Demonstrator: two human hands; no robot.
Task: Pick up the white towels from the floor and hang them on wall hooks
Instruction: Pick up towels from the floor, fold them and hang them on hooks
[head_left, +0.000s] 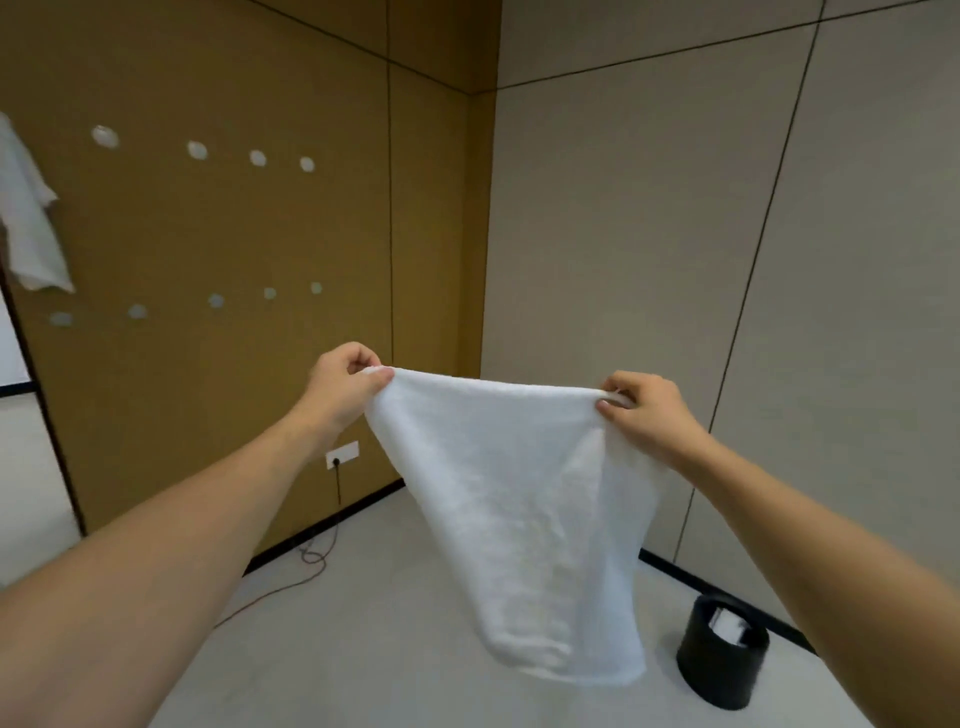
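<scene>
Both arms are stretched out, holding a white towel (509, 499) up in the air between them, clear of the floor (363, 649). The left hand (345, 384) pinches one top corner between thumb and curled fingers; the right hand (641, 410) pinches the other corner the same way. The top edge runs nearly level from hand to hand, dipping a little toward the right. From there the towel hangs straight down, its long axis vertical, narrowing toward a bottom hem that faces the floor.

Behind the left hand stands a tan wall (234, 234) with two rows of round white hooks (197, 150). A second towel (31, 218) hangs at that wall's far left edge. A socket (342, 454) sits low on it, with a cable (311, 556) trailing onto the pale grey floor. The adjoining wall (649, 234) is grey-beige panels. A black bin (722, 660) stands on the floor near it, below the right forearm.
</scene>
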